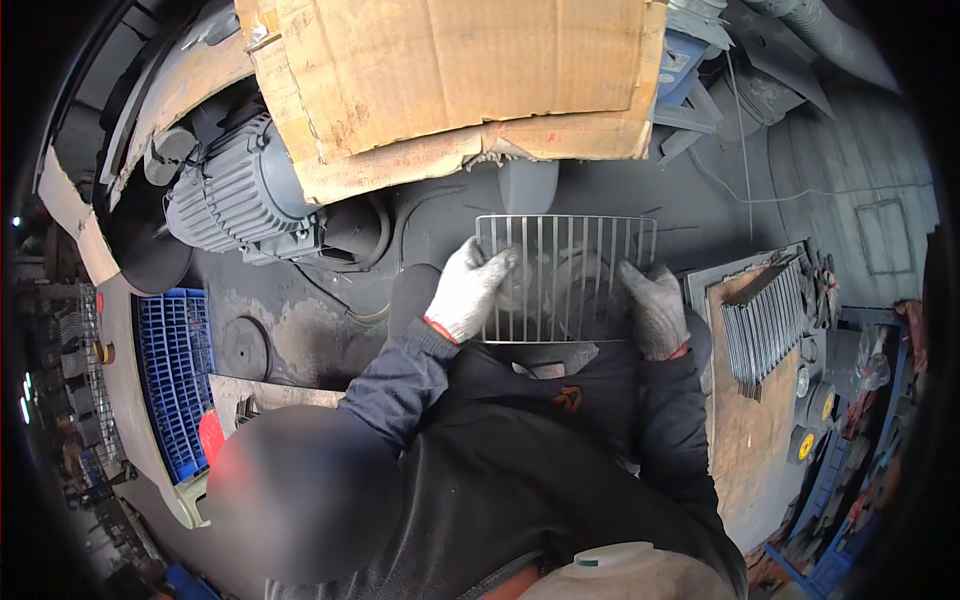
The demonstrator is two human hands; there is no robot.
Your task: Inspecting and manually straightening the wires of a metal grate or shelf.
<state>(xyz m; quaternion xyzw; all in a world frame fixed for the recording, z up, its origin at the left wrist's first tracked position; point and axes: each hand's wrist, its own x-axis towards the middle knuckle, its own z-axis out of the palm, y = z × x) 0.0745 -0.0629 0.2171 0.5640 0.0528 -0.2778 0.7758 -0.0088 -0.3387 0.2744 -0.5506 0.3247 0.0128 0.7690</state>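
A flat metal wire rack (556, 270), with many parallel bars inside a thin rectangular frame, is held up before my lap. My left hand (470, 290), in a white knit glove with a red cuff edge, grips the rack's left side, thumb over the bars. On the opposite side my right hand (658, 312), in a greyer-looking glove, is closed around the rack's right edge. Some fingers of both hands are hidden behind the frame. To the right, a stack of similar racks (765, 325) rests on a sheet of cardboard (755, 425).
A large cardboard sheet (460, 75) hangs over the far side of the work spot. Beyond my left arm stand a grey finned motor (235, 190) and a blue plastic crate (178, 370). Yellow-centred round parts (806, 446) and blue shelving (830, 490) are at the far right.
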